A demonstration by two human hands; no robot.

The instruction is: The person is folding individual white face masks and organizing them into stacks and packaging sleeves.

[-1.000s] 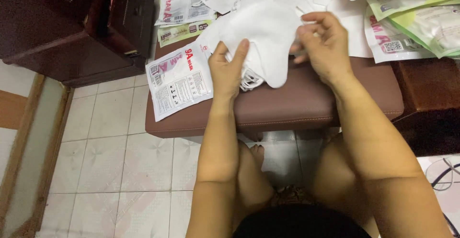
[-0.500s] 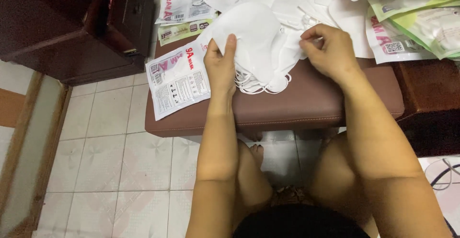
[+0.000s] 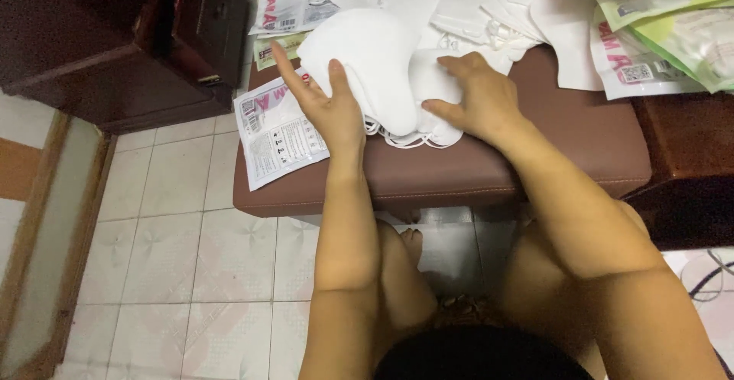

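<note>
A stack of white folded face masks (image 3: 386, 74) lies on a brown padded stool (image 3: 474, 170). My left hand (image 3: 325, 101) stands edge-on against the stack's left side, fingers straight and spread. My right hand (image 3: 470, 97) rests flat on the stack's right side, pressing the masks down. Neither hand grips anything. Thin elastic ear loops (image 3: 405, 139) stick out under the stack at the front.
A flat printed mask packet (image 3: 271, 131) lies at the stool's left edge. More loose white masks (image 3: 474, 1) and packets (image 3: 657, 36) cover the stool's far side. A dark wooden cabinet (image 3: 115, 43) stands at the left. Tiled floor (image 3: 168, 273) lies below.
My hands have let go of the lifted masks and set them down on the stack. The left hand moved to the stack's left side; the right hand flattened on top.
</note>
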